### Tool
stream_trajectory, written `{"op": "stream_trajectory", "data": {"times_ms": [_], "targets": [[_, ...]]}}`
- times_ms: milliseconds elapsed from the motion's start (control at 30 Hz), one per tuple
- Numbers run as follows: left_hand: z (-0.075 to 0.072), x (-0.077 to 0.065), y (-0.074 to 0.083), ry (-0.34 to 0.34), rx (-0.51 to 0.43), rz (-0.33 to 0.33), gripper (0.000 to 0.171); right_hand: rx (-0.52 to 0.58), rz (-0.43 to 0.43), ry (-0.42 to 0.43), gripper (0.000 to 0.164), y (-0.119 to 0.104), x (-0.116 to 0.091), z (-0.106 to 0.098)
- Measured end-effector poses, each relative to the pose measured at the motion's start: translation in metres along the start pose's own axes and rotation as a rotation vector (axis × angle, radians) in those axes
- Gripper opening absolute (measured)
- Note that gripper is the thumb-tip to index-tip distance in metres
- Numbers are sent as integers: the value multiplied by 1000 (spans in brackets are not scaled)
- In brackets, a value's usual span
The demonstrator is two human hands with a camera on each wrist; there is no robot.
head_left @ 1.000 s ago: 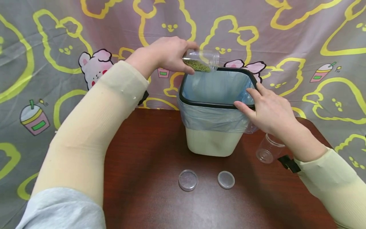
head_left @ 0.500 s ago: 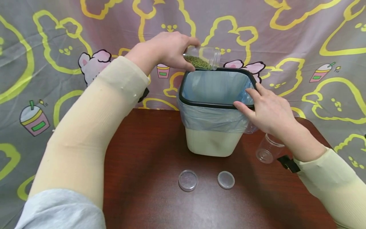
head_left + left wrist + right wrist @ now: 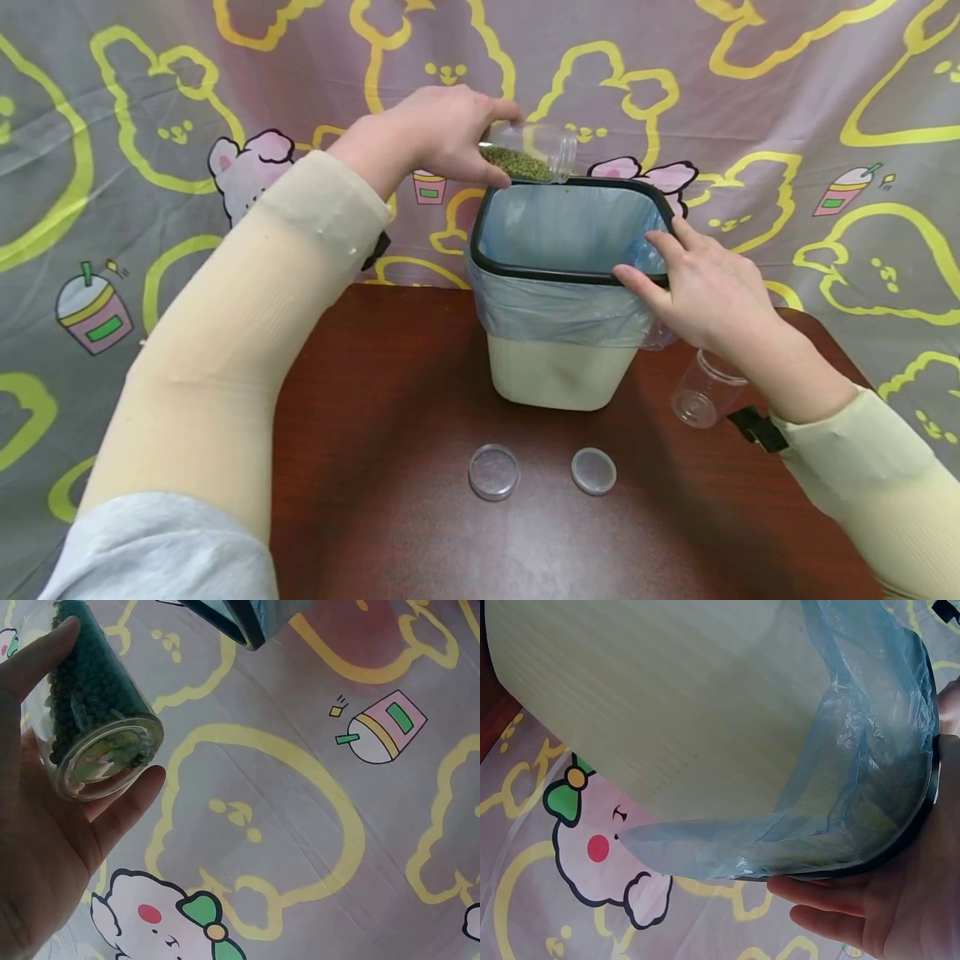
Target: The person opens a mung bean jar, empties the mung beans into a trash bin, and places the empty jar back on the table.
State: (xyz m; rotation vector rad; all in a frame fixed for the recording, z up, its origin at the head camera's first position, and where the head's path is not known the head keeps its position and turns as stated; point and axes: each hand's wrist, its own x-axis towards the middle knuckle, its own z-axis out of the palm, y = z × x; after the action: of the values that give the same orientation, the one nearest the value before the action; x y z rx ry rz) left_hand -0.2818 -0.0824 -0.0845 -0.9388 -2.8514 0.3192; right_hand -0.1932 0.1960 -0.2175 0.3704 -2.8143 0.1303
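Here, jar point(image 3: 528, 154): clear, tipped on its side, green grains point(image 3: 94, 682) inside, mouth facing right above the back-left edge of a bin point(image 3: 562, 375); I cannot tell whether it touches the rim point(image 3: 558, 273).
Left hand point(image 3: 453, 137): clamped on the jar, thumb and fingers round it.
Right hand point(image 3: 708, 287): fingers apart, resting on the bin's right edge.
Left wrist view: shows the jar's round base, which the hand hides in the head view.
Right wrist view: shows the bin's outer side, blue liner point(image 3: 566, 312) folded over it, fingertips touching the rim.
Gap: the bin's wide mouth, between jar and right hand.
Table point(image 3: 375, 517): brown, reaching left and front of the bin; two round lids point(image 3: 493, 472) lie there, apart.
Obstacles: right wrist partly covers a clear cup point(image 3: 693, 404); a patterned curtain point(image 3: 300, 67) hangs behind.
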Motion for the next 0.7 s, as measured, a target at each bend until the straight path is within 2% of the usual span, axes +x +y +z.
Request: {"op": "stream_trajectory", "data": {"times_ms": [200,433,700], "targets": [[1,1,-1,4,10,9,78,6,1,4,80,0,0,0],[-1,0,-2,42,39,-12,77,7,-1,5,80,0,0,-1],[2,-1,-2,27,53,-20,77,-9,-9,11,80,0,0,-1]]}}
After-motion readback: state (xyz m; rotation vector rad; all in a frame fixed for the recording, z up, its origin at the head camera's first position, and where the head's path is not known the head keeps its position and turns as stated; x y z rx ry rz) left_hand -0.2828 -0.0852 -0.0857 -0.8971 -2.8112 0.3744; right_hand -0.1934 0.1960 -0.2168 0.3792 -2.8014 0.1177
